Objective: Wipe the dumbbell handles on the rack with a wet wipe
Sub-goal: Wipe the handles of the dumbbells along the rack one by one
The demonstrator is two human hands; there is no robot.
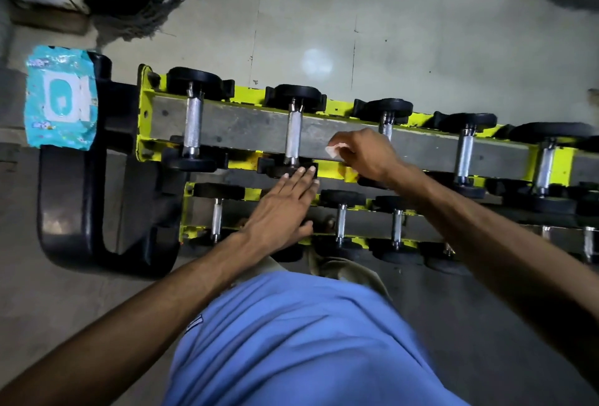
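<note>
Pale tiled floor (389,32) lies behind a two-tier yellow rack (241,96) that runs left to right across the head view. Each tier carries a row of dumbbells with black end weights and bright metal handles laid across the rails.

Right hand (366,154): positioned over the upper tier, between the second handle (293,133) and the third handle (385,128), counted from the left. Its fingers are curled and pinch a small white wet wipe (334,148) — the wipe shows at the fingertips, near the third handle, whose lower part is hidden by the hand. Whether the wipe touches metal cannot be told.

Left hand (282,211): flat, fingers straight and together, holding nothing. Its fingertips rest on the near end weight (272,169) of the second dumbbell, and the palm lies over the lower tier.

Left of the rack, a blue wipes pack (60,97) lies on a black stand (97,211). A dark mop head (136,6) rests on the floor at upper left — well apart from both hands. A blue shirt (291,340) fills the bottom of the view.
</note>
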